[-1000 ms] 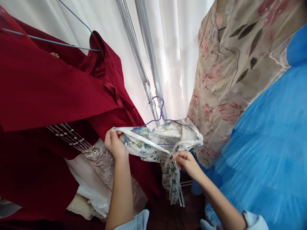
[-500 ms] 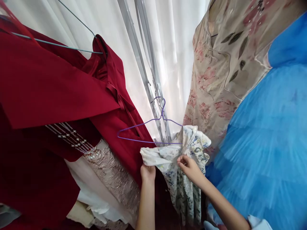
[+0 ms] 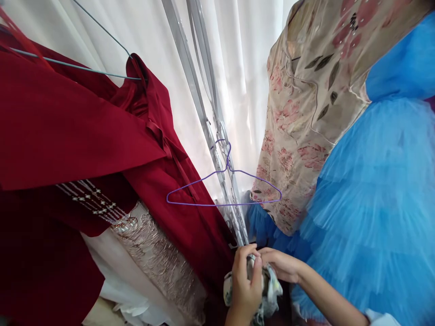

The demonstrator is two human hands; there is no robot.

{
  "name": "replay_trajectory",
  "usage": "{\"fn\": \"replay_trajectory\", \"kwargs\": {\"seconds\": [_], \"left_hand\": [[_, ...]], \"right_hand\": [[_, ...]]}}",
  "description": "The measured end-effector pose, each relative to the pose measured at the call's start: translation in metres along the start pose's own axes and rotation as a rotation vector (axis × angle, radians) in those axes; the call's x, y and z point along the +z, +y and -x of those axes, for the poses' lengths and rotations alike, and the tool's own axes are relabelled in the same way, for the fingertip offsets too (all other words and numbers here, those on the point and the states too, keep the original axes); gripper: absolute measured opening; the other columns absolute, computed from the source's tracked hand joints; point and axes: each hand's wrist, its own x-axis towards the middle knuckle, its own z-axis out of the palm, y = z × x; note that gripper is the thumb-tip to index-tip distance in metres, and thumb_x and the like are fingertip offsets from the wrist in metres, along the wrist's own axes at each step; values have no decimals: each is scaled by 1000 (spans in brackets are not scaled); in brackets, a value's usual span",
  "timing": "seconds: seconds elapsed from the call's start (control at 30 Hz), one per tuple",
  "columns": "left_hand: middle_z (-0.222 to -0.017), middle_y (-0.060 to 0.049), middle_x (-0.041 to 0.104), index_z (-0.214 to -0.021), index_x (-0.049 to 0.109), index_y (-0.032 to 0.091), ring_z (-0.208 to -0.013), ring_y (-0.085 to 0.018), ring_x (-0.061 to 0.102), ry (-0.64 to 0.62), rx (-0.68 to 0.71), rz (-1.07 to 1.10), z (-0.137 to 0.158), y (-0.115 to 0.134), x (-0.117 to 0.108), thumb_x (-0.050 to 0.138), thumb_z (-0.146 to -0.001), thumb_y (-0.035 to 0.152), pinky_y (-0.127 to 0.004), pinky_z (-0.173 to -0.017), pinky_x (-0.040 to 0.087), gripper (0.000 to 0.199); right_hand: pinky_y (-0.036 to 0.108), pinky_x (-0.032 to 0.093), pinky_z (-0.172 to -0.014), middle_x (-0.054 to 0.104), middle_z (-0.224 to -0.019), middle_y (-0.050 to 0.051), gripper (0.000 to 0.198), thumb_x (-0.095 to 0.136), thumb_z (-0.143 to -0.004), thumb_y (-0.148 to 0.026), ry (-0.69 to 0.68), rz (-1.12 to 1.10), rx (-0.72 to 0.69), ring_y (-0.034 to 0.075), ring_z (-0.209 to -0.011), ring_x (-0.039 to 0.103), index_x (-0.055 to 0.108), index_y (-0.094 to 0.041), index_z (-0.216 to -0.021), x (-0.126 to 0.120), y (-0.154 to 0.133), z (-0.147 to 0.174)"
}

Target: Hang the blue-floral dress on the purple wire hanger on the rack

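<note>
Low in the head view, a white floral garment (image 3: 271,296) is bunched up between my two hands, much of it hidden by them. My left hand (image 3: 245,281) is closed on its left side, fingers curled over the top. My right hand (image 3: 281,266) grips the cloth from the right, its fingertips close to my left fingers. Above them a bare purple wire hanger (image 3: 204,205) hangs from the grey metal stand (image 3: 195,86), apart from the garment.
Dark red clothes (image 3: 74,122) hang at the left on a teal hanger (image 3: 86,69), over a beaded, pale embroidered garment (image 3: 159,253). To the right hang a beige floral dress (image 3: 288,117) and a blue tiered tulle dress (image 3: 377,194). A white curtain (image 3: 244,68) is behind.
The floral garment has come off the purple hanger and moved down. My hands have lowered and drawn together, bunching it between them.
</note>
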Motion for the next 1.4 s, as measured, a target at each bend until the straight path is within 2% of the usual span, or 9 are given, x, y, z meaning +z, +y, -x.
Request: {"fn": "replay_trajectory", "kwargs": {"seconds": [0.2,0.37,0.47,0.57,0.67,0.8,1.1,1.27,1.4], "left_hand": [[-127,-14,65,-124,65,18,-121,-32,58,-499,-426,66,28,-65,-12,65,-84,52,-43,-106,44,52],[-103,-9,71,-106,71,18,-103,-29,63,-295,-347,-63,18,-55,-19,62,-84,51,-35,-95,48,40],[-88,-7,70,-95,71,17,-87,-24,63,-233,-263,-63,1,-32,-26,54,-90,49,-29,-85,50,37],[-97,-9,71,-102,74,17,-97,-27,63,44,-315,-40,-2,-26,-24,64,-83,52,-31,-91,49,41],[-114,-11,70,-113,72,17,-114,-31,61,359,-415,131,0,-31,-30,73,-74,51,-34,-100,46,52],[-112,-11,72,-105,73,18,-109,-32,65,528,-493,417,-8,-31,-75,81,-64,45,-36,-88,54,51],[-82,-12,72,-85,72,13,-77,-29,67,354,-465,550,-72,-20,-197,71,-62,22,-37,-70,53,25],[-58,-2,57,-61,64,14,-54,-15,51,190,-197,223,-129,-3,-237,71,-63,31,-23,-49,39,18],[-75,-2,64,-80,67,17,-69,-16,57,267,-74,167,-176,9,-250,71,-71,40,-23,-60,45,25]], "right_hand": [[21,45,-63,66,-68,-1,15,74,-66,-21,-406,351,31,11,-61,55,74,-11,-78,-25,-73,55],[22,38,-56,66,-71,1,13,63,-77,-18,-73,946,-305,14,-63,55,75,-13,-82,-65,-163,87],[25,41,-61,64,-71,3,11,62,-77,-20,108,966,-481,16,-66,56,71,-15,-74,-83,-210,75],[29,45,-75,66,-84,6,11,64,-74,-24,25,844,-656,20,-82,59,70,-17,-69,-84,-242,41],[26,44,-67,65,-76,3,12,63,-72,-28,-94,618,-614,17,-74,58,67,-17,-70,-73,-253,2],[21,23,-45,46,-52,-7,22,66,-71,-34,-178,456,-392,8,-44,34,52,-20,-63,-64,-247,-22],[22,22,-47,48,-55,-5,43,78,-71,-37,-131,478,-401,6,-45,34,42,-20,-56,-67,-265,-5],[21,31,-45,58,-57,-2,26,76,-76,-37,-93,430,-340,8,-46,46,67,-14,-71,-69,-270,-8],[23,49,-58,73,-72,6,25,78,-73,-33,-124,331,-267,16,-61,65,75,-11,-84,-70,-267,-16]]}}
